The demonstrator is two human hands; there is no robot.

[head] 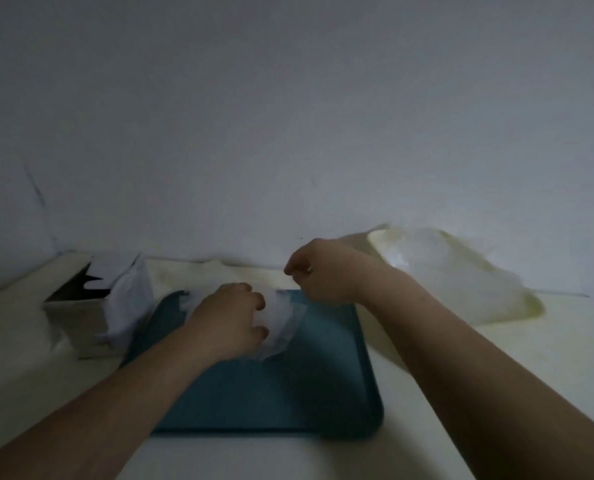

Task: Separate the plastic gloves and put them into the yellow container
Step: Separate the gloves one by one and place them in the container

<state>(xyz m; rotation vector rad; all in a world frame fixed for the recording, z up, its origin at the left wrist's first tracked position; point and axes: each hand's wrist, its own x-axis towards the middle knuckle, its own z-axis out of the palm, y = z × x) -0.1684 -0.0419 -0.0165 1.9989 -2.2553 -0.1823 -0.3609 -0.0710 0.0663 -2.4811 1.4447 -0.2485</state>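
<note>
Plastic gloves (283, 327) sit bunched under your left hand (226, 320), its fingers curled on them; your right hand (318, 268), pinched just beyond on something that cannot be told, is nearer the yellow container (527, 304).

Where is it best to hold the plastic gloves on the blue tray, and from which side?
Probably pinch the crumpled free edge of the plastic gloves from the right: the left hand covers their left part, holding them down on the tray.

Dim, soft, slightly blurred view; wide-angle bending at edges; faint shadows.
</note>
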